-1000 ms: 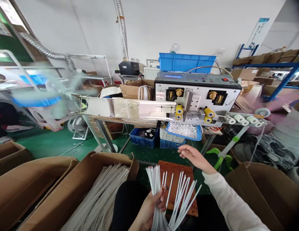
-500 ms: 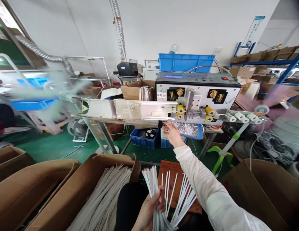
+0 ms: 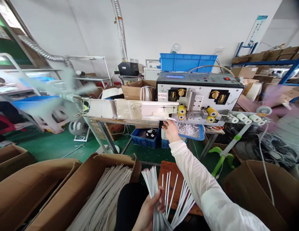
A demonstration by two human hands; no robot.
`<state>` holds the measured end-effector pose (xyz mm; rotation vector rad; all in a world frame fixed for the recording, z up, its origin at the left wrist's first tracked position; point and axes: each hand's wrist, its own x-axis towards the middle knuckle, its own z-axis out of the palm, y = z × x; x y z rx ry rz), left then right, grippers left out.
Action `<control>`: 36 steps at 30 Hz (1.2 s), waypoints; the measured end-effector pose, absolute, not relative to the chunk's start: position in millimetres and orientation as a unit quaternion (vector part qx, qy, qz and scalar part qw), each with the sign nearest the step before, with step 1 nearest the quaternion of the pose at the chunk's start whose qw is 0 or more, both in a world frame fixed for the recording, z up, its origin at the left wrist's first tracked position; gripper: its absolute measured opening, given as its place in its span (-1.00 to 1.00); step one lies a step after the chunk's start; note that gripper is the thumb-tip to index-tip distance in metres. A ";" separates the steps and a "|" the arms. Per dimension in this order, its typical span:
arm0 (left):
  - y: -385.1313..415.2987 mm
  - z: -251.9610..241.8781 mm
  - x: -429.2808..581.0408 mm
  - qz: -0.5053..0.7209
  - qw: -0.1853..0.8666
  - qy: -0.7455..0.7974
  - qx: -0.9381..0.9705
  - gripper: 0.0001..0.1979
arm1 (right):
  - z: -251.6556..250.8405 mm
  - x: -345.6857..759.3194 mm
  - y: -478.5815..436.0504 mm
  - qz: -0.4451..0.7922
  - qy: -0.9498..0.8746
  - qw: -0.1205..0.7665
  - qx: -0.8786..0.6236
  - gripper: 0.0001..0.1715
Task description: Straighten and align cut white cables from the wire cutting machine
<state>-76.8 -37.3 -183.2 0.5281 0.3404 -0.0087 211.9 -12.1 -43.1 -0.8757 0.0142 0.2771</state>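
My left hand (image 3: 153, 205) is wrapped around a thick bundle of white wires (image 3: 151, 179), held upright low in front of me. Beyond it, my right hand (image 3: 171, 130) reaches out to the front lip of a white chute (image 3: 151, 109). Its fingers are loosely bent and apart just under the chute's edge, with nothing clearly held. The chute leads left from a wire cutting machine (image 3: 199, 86) with yellow rollers (image 3: 181, 112). Thin white strands lie along the chute's front edge. More loose white wires (image 3: 184, 199) fan out beside the bundle, over a reddish-brown board (image 3: 170, 166).
A long cardboard box (image 3: 89, 170) full of pale wires stands at left. Under the machine sits a blue tray (image 3: 201, 133) of white scraps, near a blue bin (image 3: 142, 141). A blurred fan (image 3: 69, 93) spins at left; a green-footed roller stand (image 3: 223, 157) is at right.
My right hand has shifted slightly left along the chute's edge, and its sleeve has moved left too. The left hand keeps its hold on the bundle, and the view has turned slightly.
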 end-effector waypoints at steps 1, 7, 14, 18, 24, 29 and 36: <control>-36.9 -183.0 -76.8 -0.003 0.951 0.170 0.260 -0.68 | -41.4 212.2 -10.8 0.126 0.011 0.896 -0.426 -0.75; -36.1 -184.3 -76.4 0.000 0.949 0.171 0.263 -0.68 | -29.3 209.0 -7.7 0.079 0.001 0.880 -0.468 -0.66; -35.8 -183.7 -75.3 0.007 0.949 0.164 0.269 -0.66 | -19.1 211.5 -6.7 0.068 -0.032 0.865 -0.496 -0.66; -33.2 -175.0 -74.5 0.021 0.948 0.152 0.280 -0.68 | -29.9 188.4 -21.8 -0.088 -0.156 0.811 -0.557 -0.66; -21.3 -166.1 -75.4 0.044 0.948 0.118 0.292 -0.70 | -45.3 118.7 -107.6 -0.002 -0.501 0.598 -0.626 -0.65; -17.3 -165.7 -70.9 0.039 0.946 0.111 0.303 -0.69 | -48.4 80.3 -150.0 0.314 -0.616 0.392 -0.607 -0.61; -40.1 -165.3 -60.8 0.005 0.945 0.128 0.302 -0.68 | -84.1 63.7 -134.6 0.432 -0.449 0.417 -0.662 -0.57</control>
